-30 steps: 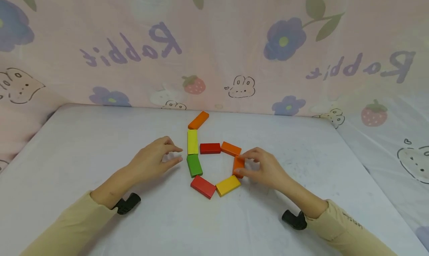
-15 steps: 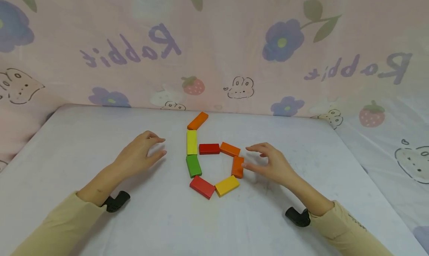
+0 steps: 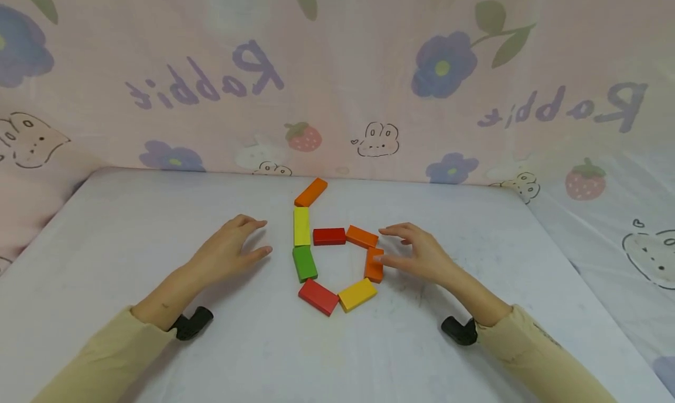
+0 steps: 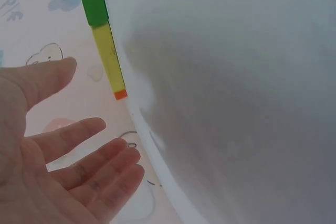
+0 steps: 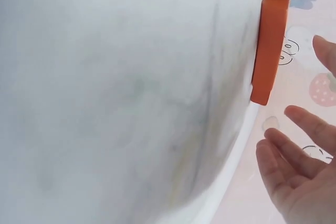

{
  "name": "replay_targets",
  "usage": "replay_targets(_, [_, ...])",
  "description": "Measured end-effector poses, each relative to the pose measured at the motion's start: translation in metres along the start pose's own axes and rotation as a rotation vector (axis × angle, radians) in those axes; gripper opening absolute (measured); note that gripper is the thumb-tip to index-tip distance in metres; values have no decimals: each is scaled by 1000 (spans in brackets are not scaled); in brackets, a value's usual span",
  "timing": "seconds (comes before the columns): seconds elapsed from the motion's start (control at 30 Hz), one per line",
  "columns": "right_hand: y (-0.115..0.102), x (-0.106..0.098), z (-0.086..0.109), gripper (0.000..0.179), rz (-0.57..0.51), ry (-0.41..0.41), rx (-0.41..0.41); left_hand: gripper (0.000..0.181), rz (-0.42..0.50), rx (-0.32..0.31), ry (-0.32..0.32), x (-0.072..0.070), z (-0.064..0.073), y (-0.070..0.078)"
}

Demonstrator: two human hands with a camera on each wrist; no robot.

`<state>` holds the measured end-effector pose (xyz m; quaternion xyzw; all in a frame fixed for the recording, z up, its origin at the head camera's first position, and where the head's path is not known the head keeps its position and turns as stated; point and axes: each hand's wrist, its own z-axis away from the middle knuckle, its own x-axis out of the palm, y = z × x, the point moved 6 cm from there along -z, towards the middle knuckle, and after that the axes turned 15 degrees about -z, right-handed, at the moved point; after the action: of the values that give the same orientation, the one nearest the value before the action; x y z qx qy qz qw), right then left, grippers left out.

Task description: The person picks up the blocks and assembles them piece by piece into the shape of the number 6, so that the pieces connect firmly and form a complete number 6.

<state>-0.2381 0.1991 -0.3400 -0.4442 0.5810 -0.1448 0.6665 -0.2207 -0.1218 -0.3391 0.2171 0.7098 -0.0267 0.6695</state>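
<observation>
Several coloured rectangular blocks lie on the white table in a ring with a tail. An orange block (image 3: 311, 192) tops the tail, above a bright yellow block (image 3: 302, 226) and a green block (image 3: 304, 263). The ring continues with a red block (image 3: 319, 297), a deeper yellow block (image 3: 357, 294) and two orange blocks (image 3: 361, 236) on the right, then another red block (image 3: 329, 236). My left hand (image 3: 224, 249) hovers left of the green block, holding nothing. My right hand (image 3: 422, 252) is beside the right orange block (image 5: 271, 45), fingers spread, apart from it in the right wrist view.
The white tabletop (image 3: 263, 356) stretches around the blocks. Behind it hangs a pink printed cloth (image 3: 337, 75) with rabbits and flowers, which also covers the sides. Each sleeve cuff has a black wrist-camera piece (image 3: 194, 323) beside it.
My right hand let go of the right orange block and drew back, then came slightly nearer it. My left hand pulled away left, then returned a little. The blocks keep their arrangement.
</observation>
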Motion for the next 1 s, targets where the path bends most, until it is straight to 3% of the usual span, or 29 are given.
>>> replay_targets(0.37, [-4,13,-15,54,-8,-49,50,60,-34,12,-52,12,-8,13])
replay_targets(1.0, [-20,28,-36,40,-23,-93,-17,61,-42,42,-159,24,-14,32])
